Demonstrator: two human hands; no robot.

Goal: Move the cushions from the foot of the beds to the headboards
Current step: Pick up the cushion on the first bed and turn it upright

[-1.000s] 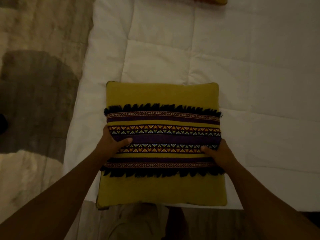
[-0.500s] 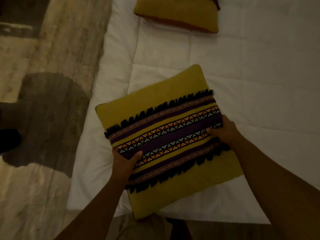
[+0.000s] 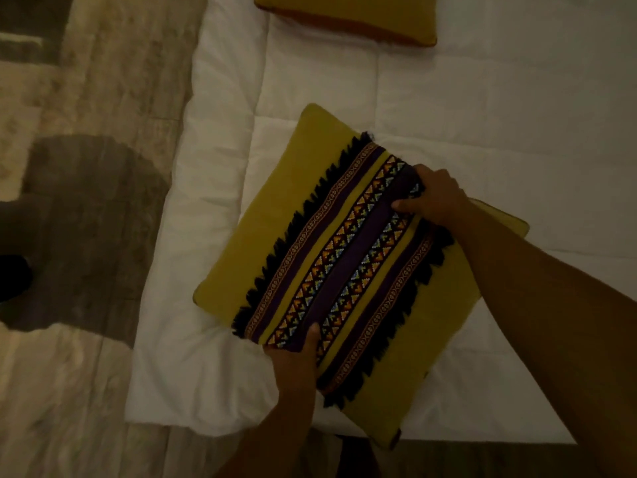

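Observation:
A mustard-yellow cushion (image 3: 275,236) with a purple patterned band and black fringe is held tilted over the near end of the white bed (image 3: 499,115). My left hand (image 3: 296,360) grips its near edge at the band. My right hand (image 3: 434,198) grips the far right end of the band. A second yellow cushion (image 3: 348,15) lies flat further up the bed, partly cut off by the top of the view.
A beige and grey patterned rug (image 3: 86,201) covers the floor left of the bed. A dark object (image 3: 13,277) sits at the left edge. The bed's near edge runs along the bottom of the view.
The cushion has turned anticlockwise in my hands, from square-on to diagonal, and shifted right. The view has moved up the bed, and the second cushion has come into sight.

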